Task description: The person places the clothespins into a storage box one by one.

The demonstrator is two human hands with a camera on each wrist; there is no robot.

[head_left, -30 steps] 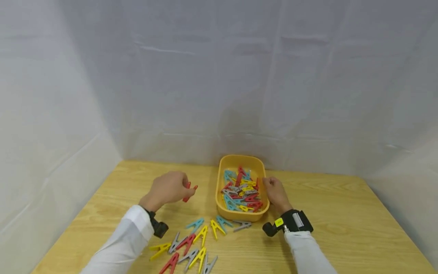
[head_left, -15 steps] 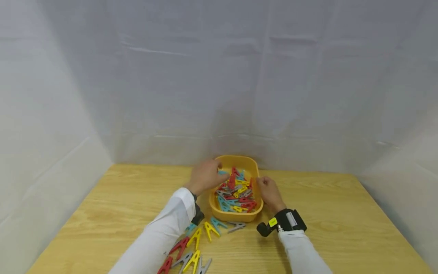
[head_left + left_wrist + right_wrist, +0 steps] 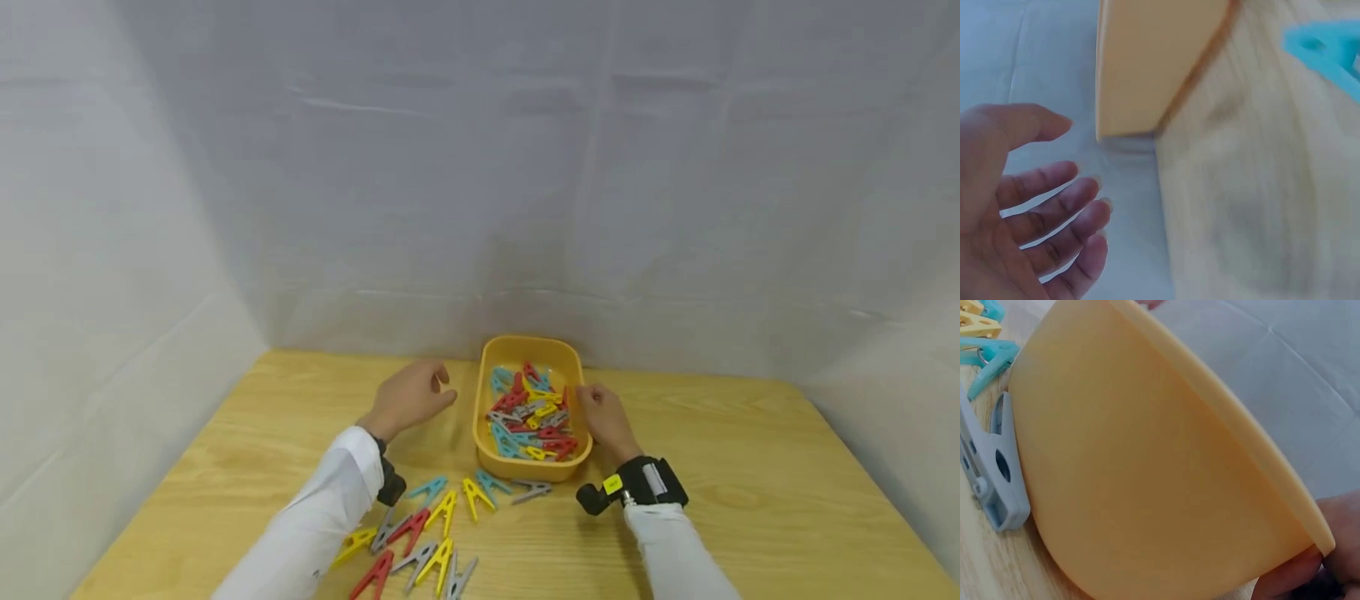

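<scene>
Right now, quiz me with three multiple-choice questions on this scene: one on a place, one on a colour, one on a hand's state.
1. Where is the yellow tub?
A. between the two hands
B. left of both hands
C. on the floor

2. What colour is the clothespin nearest the tub's front wall?
A. grey
B. green
C. black

3. How is the left hand?
A. gripping a clothespin
B. open, holding nothing
C. inside the tub

Answers: 1 A, the right hand holds its rim and the left hand is opposite. 2 A, it lies grey by the wall. 3 B, the fingers are spread and empty.

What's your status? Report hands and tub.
Left hand open, empty, beside yellow tub. Right hand gripping tub rim. Loose clothespins on table, nothing blocking.
</scene>
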